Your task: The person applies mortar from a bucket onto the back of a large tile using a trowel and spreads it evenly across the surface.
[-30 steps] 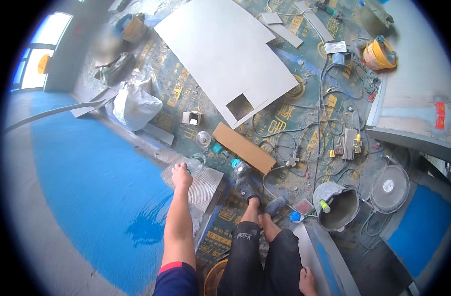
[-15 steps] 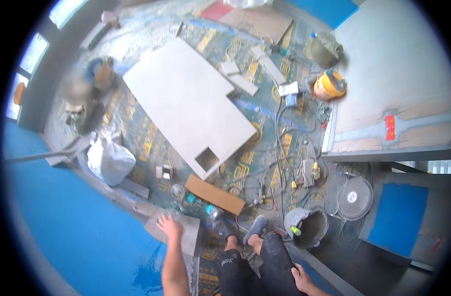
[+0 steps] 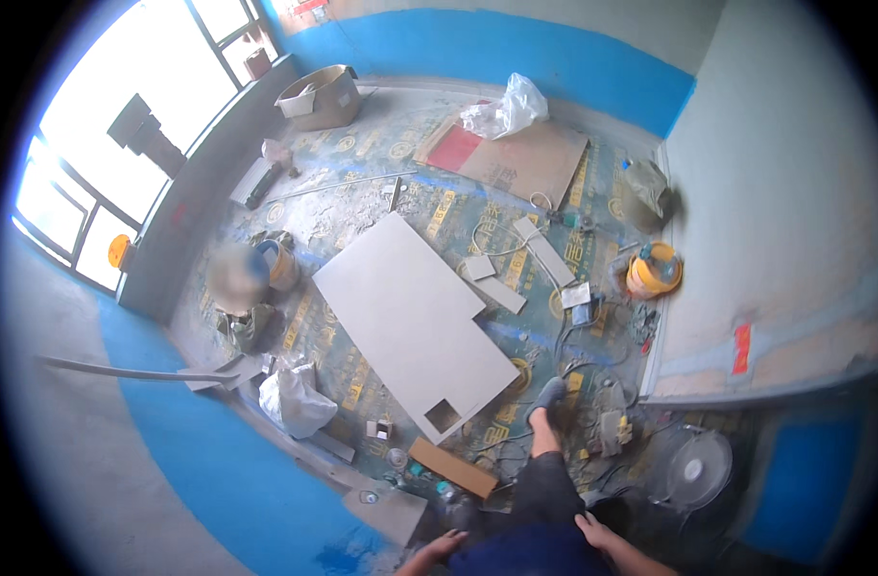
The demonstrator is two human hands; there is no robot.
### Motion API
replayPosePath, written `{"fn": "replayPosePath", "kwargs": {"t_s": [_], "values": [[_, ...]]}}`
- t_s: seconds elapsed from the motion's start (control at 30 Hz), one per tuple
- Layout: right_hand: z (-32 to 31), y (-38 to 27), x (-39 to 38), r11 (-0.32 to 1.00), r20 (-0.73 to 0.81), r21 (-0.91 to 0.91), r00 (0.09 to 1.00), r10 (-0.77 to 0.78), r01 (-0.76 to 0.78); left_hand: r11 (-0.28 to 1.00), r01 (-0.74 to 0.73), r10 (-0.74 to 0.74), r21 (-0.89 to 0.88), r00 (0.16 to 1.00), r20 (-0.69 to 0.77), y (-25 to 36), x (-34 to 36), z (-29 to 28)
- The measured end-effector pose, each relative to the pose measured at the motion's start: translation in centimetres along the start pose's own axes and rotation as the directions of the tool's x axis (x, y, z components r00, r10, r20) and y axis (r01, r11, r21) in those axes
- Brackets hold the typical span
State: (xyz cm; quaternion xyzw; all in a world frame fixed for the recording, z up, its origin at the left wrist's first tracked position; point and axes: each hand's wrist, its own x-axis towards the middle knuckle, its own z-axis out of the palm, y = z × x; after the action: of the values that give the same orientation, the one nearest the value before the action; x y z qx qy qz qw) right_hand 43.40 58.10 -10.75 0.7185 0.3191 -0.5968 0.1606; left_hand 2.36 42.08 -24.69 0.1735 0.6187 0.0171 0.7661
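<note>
At the left, a dull orange bucket (image 3: 285, 273) holds something blue at its mouth, the rest unreadable. A bulging white plastic sack (image 3: 297, 401) stands below it, contents hidden. Near the upper left, an open brown cardboard container (image 3: 324, 111) has a flap folded out; its inside is unclear. A small open white box (image 3: 379, 430) sits at lower centre-left. In the upper centre lies a crumpled clear plastic bag (image 3: 512, 110). At the right, an orange-yellow bucket (image 3: 640, 281) holds something grey-blue.

At the lower edge, the left hand (image 3: 446, 544) is bent inward beside the dark clothing; I cannot tell whether it is open or closed. The right hand (image 3: 590, 528), fingers bent, lies against the black shorts (image 3: 544, 488) at lower centre; whether it grips the cloth cannot be told.

A flat grey slab (image 3: 391, 514) lies left of the left hand. A large pale board (image 3: 415, 326) with a square cut-out covers the middle floor, a long brown cardboard strip (image 3: 453, 468) just below it. Right of the forward foot are tangled cables, then a round grey fan (image 3: 705, 470).
</note>
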Motion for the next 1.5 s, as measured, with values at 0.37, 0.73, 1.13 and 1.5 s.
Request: {"fn": "replayPosePath", "kwargs": {"t_s": [0.37, 0.73, 1.13, 1.5], "values": [[-28.4, -5.3, 2.4, 0.998, -0.124, 0.024, 0.991, -0.053, 0.057, 0.941, -0.327, 0.313, -0.084, 0.938, -0.146, 20.8, -8.7, 10.0], [-45.5, -23.4, 5.0, 0.998, -0.076, -0.013, 0.995, -0.058, 0.057, 0.948, -0.248, 0.300, 0.201, 0.909, -0.291, 41.6, -3.7, 8.0], [-52.0, -43.7, 8.7, 0.975, 0.002, -0.203, 0.996, -0.087, 0.086, 0.711, -0.682, 0.698, -0.173, 0.713, 0.057, 55.0, -6.4, 0.1], [-57.3, -68.2, 10.2, 0.852, 0.102, -0.519, 0.994, -0.026, 0.075, 0.667, -0.542, 0.496, -0.511, 0.835, -0.239, 65.2, -5.4, 2.8]]}}
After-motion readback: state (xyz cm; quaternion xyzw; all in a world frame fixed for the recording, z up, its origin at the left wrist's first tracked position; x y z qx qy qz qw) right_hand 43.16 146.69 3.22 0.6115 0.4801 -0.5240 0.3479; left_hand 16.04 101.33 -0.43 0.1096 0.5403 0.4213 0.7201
